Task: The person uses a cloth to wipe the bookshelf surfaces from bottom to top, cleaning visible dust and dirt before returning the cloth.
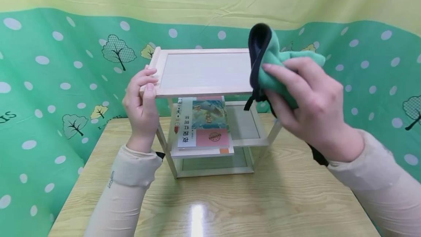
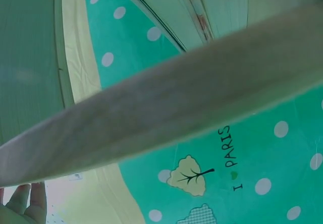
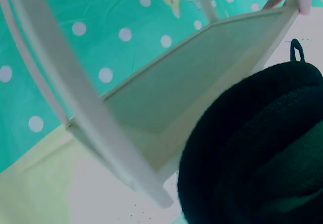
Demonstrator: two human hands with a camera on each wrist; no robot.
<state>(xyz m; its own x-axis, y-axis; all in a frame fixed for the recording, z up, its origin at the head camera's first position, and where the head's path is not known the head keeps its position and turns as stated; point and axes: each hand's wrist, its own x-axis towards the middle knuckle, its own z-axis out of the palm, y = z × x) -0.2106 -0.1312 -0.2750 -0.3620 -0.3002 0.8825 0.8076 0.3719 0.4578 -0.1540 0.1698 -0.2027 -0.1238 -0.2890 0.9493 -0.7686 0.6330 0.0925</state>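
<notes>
A small pale wooden shelf rack [image 1: 204,92] with three tiers stands on the table. My left hand [image 1: 141,101] grips the left end of its top board, thumb in front and fingers over the edge; fingertips [image 2: 35,204] show low in the left wrist view. Held up at the board's right end is a green cloth [image 1: 274,79] with black trim, bunched and folded. My right hand [image 1: 309,101] pinches it between thumb and fingers. The cloth's dark edge and small loop [image 3: 297,50] fill the right of the right wrist view. It hides the board's right end from the head.
Several books [image 1: 210,123] lie stacked on the left of the middle tier, jutting past its front edge. The wood-grain table [image 1: 279,200] extends in front of the rack. A green and yellow patterned curtain [image 1: 82,46] hangs close behind.
</notes>
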